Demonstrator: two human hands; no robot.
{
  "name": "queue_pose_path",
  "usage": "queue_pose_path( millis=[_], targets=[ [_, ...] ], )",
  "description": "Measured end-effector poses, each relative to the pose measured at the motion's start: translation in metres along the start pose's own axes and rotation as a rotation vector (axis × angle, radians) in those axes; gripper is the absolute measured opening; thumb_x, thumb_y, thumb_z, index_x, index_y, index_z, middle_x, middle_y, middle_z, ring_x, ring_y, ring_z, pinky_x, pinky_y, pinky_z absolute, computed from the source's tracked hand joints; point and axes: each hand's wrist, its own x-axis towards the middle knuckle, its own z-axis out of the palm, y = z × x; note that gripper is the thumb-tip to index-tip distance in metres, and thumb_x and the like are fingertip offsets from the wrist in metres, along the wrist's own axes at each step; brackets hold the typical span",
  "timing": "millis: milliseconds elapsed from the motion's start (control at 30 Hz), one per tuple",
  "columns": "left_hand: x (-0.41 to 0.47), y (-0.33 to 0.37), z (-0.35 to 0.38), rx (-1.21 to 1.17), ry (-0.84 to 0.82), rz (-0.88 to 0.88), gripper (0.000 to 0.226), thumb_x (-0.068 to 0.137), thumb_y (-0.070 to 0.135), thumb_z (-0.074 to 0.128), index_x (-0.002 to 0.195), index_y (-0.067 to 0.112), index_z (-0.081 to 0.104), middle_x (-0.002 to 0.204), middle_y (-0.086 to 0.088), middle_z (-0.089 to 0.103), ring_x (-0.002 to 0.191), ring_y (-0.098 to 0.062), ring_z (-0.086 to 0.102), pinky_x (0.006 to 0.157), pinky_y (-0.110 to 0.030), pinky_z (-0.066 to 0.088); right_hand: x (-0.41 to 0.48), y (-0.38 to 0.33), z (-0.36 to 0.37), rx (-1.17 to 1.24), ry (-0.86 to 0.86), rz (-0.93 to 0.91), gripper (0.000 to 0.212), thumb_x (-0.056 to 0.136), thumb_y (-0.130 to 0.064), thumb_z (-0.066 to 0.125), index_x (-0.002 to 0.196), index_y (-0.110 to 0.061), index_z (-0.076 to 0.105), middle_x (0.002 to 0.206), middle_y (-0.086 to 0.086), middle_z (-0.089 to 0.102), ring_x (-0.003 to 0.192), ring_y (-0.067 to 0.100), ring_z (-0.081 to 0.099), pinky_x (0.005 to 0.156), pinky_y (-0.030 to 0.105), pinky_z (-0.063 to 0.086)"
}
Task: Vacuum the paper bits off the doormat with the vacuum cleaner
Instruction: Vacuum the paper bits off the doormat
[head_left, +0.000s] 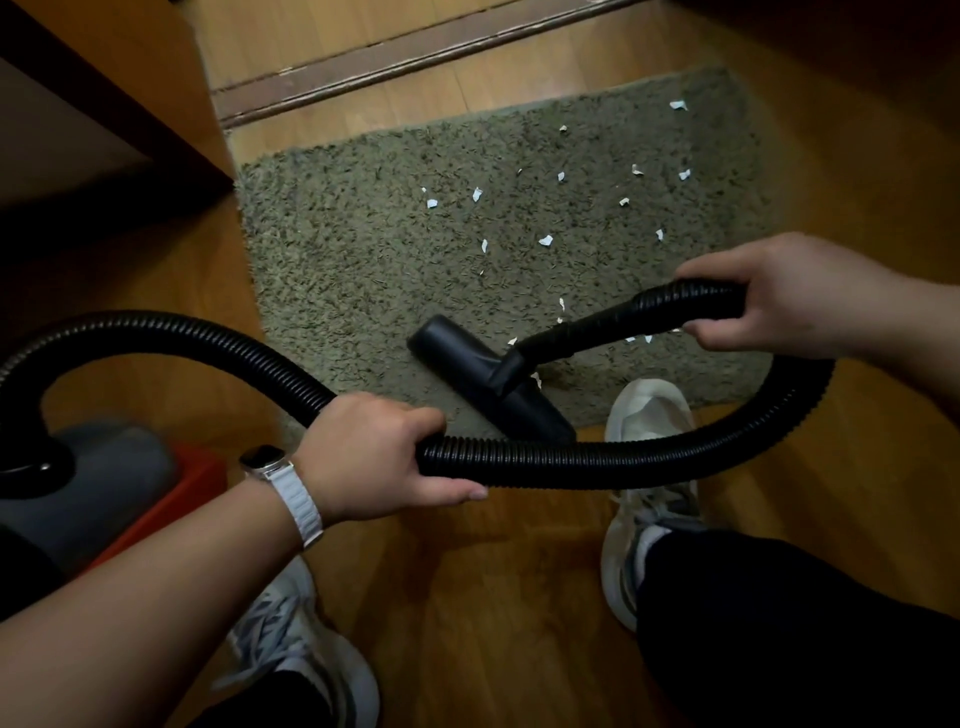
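Hose: the black ribbed hose (571, 460) loops from the vacuum cleaner body (104, 467) at the lower left of the frame, across the middle, round the right side and up to the nozzle end. It looks bendy and springy, likely to twist back if let go, and light enough for one hand.

Left hand: the left hand (374, 452) is wrapped round the hose mid-run, fingers (431, 418) curled over the top and thumb beneath. A sensible place to carry the slack so it does not drag.

Right hand: the right hand (769, 296) grips the stiffer neck of the hose just behind the nozzle, fingers closed round it. This is the steering hold; the ribbing should keep it from slipping.

Nozzle: the flat black floor nozzle (488, 379) rests on the near edge of the doormat (337, 260), in the centre of the frame. It is rigid, and probably drags a little on shaggy pile.

Paper bits: small white paper bits (545, 240) are scattered over the middle and right of the doormat, a few just beside the nozzle. Very light; they may cling in the fibres or skitter away.

Feet: one white shoe (649, 415) touches the doormat's near edge, close to the nozzle.

Floor: wooden floor (493, 571) all round.
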Motion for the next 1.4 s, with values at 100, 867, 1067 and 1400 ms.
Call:
queue_pose_path(
  millis=[100, 867, 1067, 1400],
  targets=[
    [0.003, 0.002, 0.001, -0.006, 0.01, -0.026, 0.075, 0.075, 0.091, 0.033, 0.062, 0.021, 0.057, 0.046, 0.007, 0.048, 0.041, -0.018, 0.053, 0.044, -0.025, 0.038, 0.001, 0.01, -0.003, -0.01, 0.037, 0.033, 0.037, 0.076, -0.037, 0.074, 0.113, -0.038, 0.067, 0.066, -0.004, 0.066, 0.057, 0.014, 0.058, 0.053, 0.03, 0.043],
    [0.015, 0.008, -0.003, -0.076, 0.018, -0.096, 0.082, 0.072, 0.096, 0.026, 0.068, 0.022, 0.062, 0.049, 0.008, 0.053, 0.045, -0.015, 0.056, 0.044, -0.028, 0.045, -0.006, 0.038, -0.011, 0.148, 0.093, 0.148, 0.032, 0.083, -0.029, 0.074, 0.112, -0.038, 0.063, 0.067, 0.002, 0.063, 0.055, 0.021, 0.055, 0.052, 0.031, 0.039],
    [0.021, 0.012, 0.003, -0.056, 0.025, -0.069, 0.079, 0.072, 0.095, 0.028, 0.065, 0.024, 0.06, 0.047, 0.008, 0.051, 0.043, -0.015, 0.054, 0.042, -0.028, 0.045, -0.008, 0.042, -0.001, 0.203, 0.095, 0.182, 0.037, 0.083, -0.03, 0.075, 0.11, -0.045, 0.057, 0.076, -0.003, 0.066, 0.058, 0.016, 0.058, 0.052, 0.028, 0.04],
    [0.019, 0.013, 0.005, -0.061, -0.003, -0.095, 0.08, 0.07, 0.097, 0.027, 0.067, 0.024, 0.059, 0.048, 0.008, 0.052, 0.044, -0.015, 0.055, 0.044, -0.03, 0.046, -0.007, 0.052, 0.009, 0.2, 0.095, 0.196, 0.044, 0.083, -0.028, 0.075, 0.125, -0.032, 0.062, 0.079, -0.005, 0.064, 0.062, 0.013, 0.057, 0.054, 0.028, 0.04]
  ],
)
